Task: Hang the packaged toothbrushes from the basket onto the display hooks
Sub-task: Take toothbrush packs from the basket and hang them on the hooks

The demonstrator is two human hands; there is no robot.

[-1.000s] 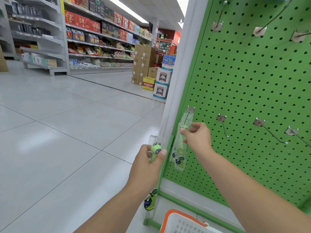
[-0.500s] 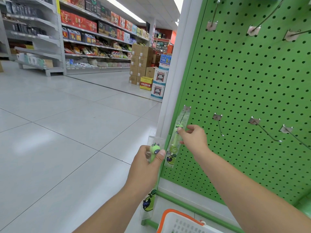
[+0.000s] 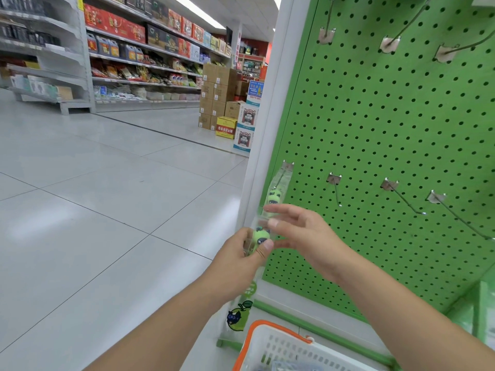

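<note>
Below my wrists, the basket waits. My left hand grips a packaged toothbrush by its top, thumb pressed on the front; my right hand, fingers loose and holding nothing, reaches across to take it. Just beyond my fingertips, one pack already hangs on the nearest hook. Next comes threading this pack's hole onto a hook.

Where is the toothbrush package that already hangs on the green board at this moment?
In the head view, the hung toothbrush package is on the leftmost lower hook of the green pegboard, beside the white post, just above the right hand.
</note>
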